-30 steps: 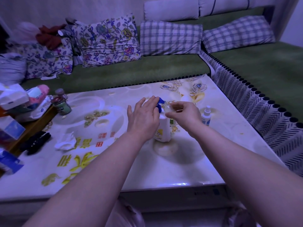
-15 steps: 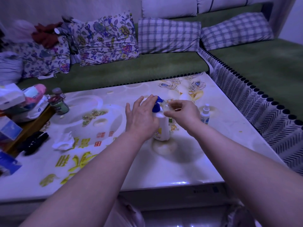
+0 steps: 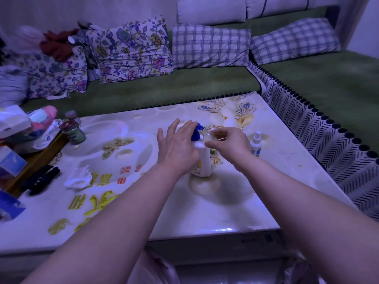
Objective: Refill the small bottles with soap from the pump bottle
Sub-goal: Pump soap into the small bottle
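Observation:
A white pump bottle with a blue pump head stands in the middle of the table. My left hand lies flat over the pump head with straight fingers pressing it. My right hand pinches a small clear bottle held at the pump's spout. A second small bottle, white with a spray cap, stands upright on the table just right of my right hand.
Two small jars stand at the table's left. A crumpled tissue and a black object lie nearer the front left. Boxes and packets crowd the left edge. A green sofa with cushions wraps the back and right.
Both hands have stayed on the pump bottle. The left hand's fingers have shifted slightly over the pump head. The view has tilted a little.

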Demonstrator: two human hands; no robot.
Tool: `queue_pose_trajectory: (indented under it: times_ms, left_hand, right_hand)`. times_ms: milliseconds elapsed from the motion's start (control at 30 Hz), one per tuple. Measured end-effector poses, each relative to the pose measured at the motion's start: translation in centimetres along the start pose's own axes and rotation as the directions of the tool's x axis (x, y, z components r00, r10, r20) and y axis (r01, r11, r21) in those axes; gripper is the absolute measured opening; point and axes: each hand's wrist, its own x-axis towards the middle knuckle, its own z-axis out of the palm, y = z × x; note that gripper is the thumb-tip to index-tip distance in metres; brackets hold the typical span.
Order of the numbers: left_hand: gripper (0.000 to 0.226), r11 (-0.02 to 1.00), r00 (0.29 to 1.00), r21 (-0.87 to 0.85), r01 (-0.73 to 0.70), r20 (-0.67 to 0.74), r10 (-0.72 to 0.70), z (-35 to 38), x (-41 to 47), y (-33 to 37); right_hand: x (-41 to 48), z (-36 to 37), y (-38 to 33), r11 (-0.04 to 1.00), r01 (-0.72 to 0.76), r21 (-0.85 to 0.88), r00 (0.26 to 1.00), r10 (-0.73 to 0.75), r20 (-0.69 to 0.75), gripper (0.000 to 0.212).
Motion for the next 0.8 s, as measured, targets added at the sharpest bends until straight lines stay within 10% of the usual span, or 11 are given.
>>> queue_pose_trajectory:
  times_ms: [800]
  left_hand:
    - [0.069,0.999,1.0,-0.047,-0.006,-0.004,0.006,-0.63,0.05,0.03]
  right_hand:
    - [-0.24,0.14,0.22,0.999,-0.025,0.04,1.0,0.025,-0.006,0.029]
